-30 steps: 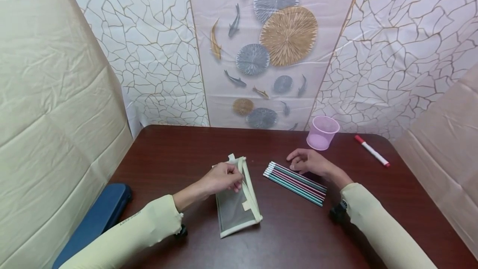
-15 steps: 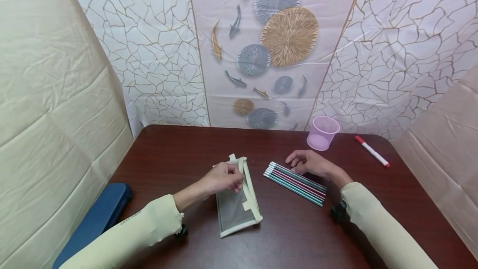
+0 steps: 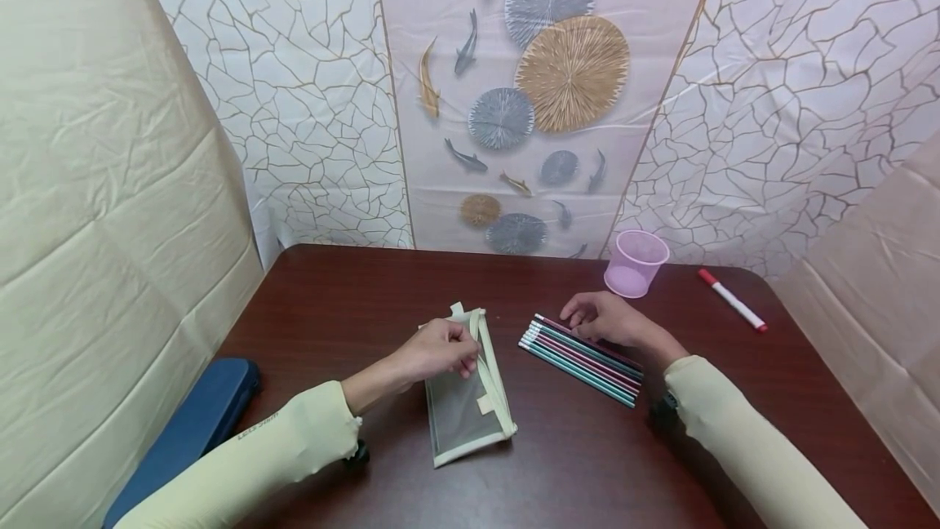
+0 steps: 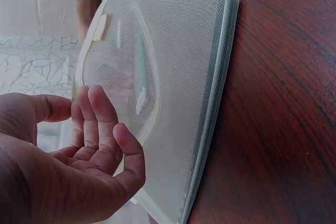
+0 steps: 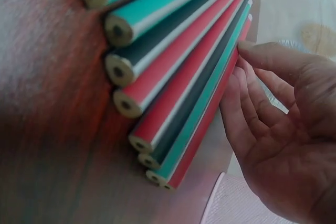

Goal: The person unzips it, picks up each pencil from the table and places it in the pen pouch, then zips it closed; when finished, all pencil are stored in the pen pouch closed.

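My left hand pinches the upper edge of a mesh zip pouch with a cream border, lifting that side off the table. In the left wrist view, thumb and fingertips meet on the pouch's rim, and the mesh bulges beside them. My right hand is at the far side of a row of pencils in teal, dark green and red. Thumb and fingers pinch the outermost red pencil, which lies along the row. Flat, unsharpened ends face the right wrist camera; white erasers point away.
A pink mesh cup stands behind my right hand. A red-capped marker lies at the right. At the left, a dark blue case is partly behind my sleeve. The brown table ends at a patterned cloth backdrop.
A red pencil now shows at the row's far edge, under my right fingers, where it was not visible before. My right hand has shifted very slightly; my left hand and the pouch stay put.
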Action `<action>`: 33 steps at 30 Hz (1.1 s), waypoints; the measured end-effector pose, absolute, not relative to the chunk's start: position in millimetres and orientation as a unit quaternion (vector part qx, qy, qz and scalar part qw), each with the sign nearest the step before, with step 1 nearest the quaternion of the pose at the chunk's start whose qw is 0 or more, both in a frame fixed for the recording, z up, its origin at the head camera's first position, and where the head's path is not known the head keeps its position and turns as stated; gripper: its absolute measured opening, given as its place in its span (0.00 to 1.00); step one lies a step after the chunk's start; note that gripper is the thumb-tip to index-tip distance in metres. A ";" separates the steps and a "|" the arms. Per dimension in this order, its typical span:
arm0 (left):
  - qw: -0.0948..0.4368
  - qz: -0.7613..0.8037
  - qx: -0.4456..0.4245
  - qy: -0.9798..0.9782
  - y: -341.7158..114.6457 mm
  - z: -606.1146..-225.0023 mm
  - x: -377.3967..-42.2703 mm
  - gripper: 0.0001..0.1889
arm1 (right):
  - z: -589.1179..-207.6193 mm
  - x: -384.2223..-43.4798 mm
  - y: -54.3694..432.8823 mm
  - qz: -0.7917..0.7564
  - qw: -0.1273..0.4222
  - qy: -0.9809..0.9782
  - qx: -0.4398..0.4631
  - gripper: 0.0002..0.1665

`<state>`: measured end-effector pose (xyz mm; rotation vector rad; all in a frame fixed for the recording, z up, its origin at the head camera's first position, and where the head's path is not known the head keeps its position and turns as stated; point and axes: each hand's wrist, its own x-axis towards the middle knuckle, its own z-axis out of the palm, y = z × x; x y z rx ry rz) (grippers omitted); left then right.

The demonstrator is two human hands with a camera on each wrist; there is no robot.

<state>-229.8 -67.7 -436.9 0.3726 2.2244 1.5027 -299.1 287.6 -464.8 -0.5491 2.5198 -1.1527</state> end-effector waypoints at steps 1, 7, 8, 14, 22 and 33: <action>0.215 0.541 0.134 0.802 -67.2 -436.6 -229.8 0.08 | -464.6 -299.0 286.7 -0.393 0.151 0.886 -0.192 0.15; 0.214 0.540 0.140 0.802 -66.4 -436.6 -230.3 0.08 | -464.2 -300.5 286.0 -0.351 0.136 0.903 -0.208 0.13; 0.214 0.540 0.140 0.802 -66.5 -436.7 -230.4 0.08 | -464.2 -301.0 286.4 -0.347 0.139 0.903 -0.210 0.13; 0.214 0.540 0.133 0.803 -66.9 -436.3 -229.1 0.08 | -463.3 -302.1 284.9 -0.332 0.145 0.906 -0.219 0.12; 0.219 0.542 0.128 0.801 -67.8 -434.0 -229.7 0.07 | -458.8 -307.7 281.1 -0.320 0.129 0.913 -0.217 0.12; 0.237 0.549 0.114 0.793 -67.9 -433.1 -230.9 0.09 | -436.5 -301.3 248.4 -0.330 0.047 0.912 -0.241 0.15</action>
